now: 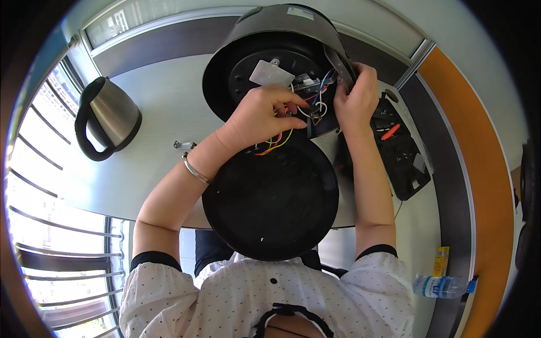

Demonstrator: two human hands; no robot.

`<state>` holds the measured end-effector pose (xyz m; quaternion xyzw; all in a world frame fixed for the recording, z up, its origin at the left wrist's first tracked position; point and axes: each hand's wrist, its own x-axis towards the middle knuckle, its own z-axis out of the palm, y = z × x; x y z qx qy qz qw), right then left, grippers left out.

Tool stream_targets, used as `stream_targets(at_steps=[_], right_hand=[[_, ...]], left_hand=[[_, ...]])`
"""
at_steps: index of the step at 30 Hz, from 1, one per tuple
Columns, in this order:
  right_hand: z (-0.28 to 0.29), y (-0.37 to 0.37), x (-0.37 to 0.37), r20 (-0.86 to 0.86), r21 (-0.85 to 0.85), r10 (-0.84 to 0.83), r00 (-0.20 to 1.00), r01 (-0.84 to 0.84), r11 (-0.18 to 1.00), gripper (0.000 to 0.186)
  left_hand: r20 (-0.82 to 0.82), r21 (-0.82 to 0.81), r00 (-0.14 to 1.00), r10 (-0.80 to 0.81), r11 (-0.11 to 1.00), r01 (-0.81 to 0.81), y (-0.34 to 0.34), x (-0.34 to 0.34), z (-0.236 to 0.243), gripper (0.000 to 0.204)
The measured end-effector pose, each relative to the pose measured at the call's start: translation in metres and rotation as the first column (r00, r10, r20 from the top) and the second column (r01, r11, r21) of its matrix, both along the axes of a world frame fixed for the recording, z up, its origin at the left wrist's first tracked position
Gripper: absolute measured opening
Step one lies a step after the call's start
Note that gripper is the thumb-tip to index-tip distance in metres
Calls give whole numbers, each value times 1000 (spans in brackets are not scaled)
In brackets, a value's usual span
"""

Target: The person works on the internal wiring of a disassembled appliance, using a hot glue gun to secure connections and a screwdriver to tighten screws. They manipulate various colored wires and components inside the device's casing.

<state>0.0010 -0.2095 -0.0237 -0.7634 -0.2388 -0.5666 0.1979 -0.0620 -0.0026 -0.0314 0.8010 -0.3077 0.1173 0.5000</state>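
Observation:
A large dark round cooker housing (225, 70) lies tipped on the table with its open underside toward me. Inside show a pale flat plate (271, 74), metal parts and coloured wires (322, 90). My right hand (356, 98) grips the housing's right edge, thumb on the inner side. My left hand (267, 112) reaches into the opening, thumb and fingers bent in a pinch beside the wires; what sits between the fingertips is too small to make out. Below, a round black cover (270, 197) rests against the table edge, red and yellow wires (276, 147) at its top.
At the left stands a steel kettle (115, 112) with a black handle. A small metal bracket (184, 145) lies by my left forearm. On the right is an open black tool case (403, 149) with an orange-handled tool (390, 132). A water bottle (442, 286) and yellow box (441, 261) are lower right.

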Motion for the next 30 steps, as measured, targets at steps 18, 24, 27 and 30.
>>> stream_targets(at_steps=[18, 24, 27, 30], right_hand=[[0, 1, 1, 67, -11, 18, 998, -18, 1000, 44], [-1, 1, 2, 57, -4, 32, 998, -32, 999, 44], [-2, 1, 3, 69, -6, 25, 997, -25, 1000, 43], [-2, 1, 4, 60, 3, 14, 998, -14, 1000, 42]], left_hand=[[811, 8, 518, 274, 879, -477, -5, 31, 18, 67], [779, -46, 495, 384, 823, -567, -8, 41, 19, 77], [777, -51, 495, 388, 823, -566, -9, 45, 17, 77], [778, -15, 525, 345, 846, -533, -5, 47, 18, 78]])
